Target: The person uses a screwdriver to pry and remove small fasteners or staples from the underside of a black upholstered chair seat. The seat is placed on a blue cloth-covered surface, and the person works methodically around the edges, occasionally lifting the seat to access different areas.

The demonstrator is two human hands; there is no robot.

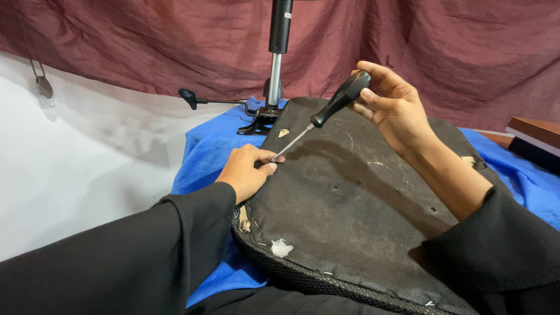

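Right hand [392, 104] fingers gripping a black-handled screwdriver [340, 100], its tip meeting the left hand [245, 170], fingers curled, pressing on an upturned seat cushion [361, 204], blue cloth [204, 151] lying underneath

Even, fairly bright light, approx. from above/front. Soft shadows: right hand [392, 105] w/ screwdriver [332, 108] casts faint shade on dusty black seat underside [361, 198]; darker shade under right sleeve [501, 245]. White wall [76, 151] near overexposed, no hard glare. Focus sharp centre; slight softness at edges.
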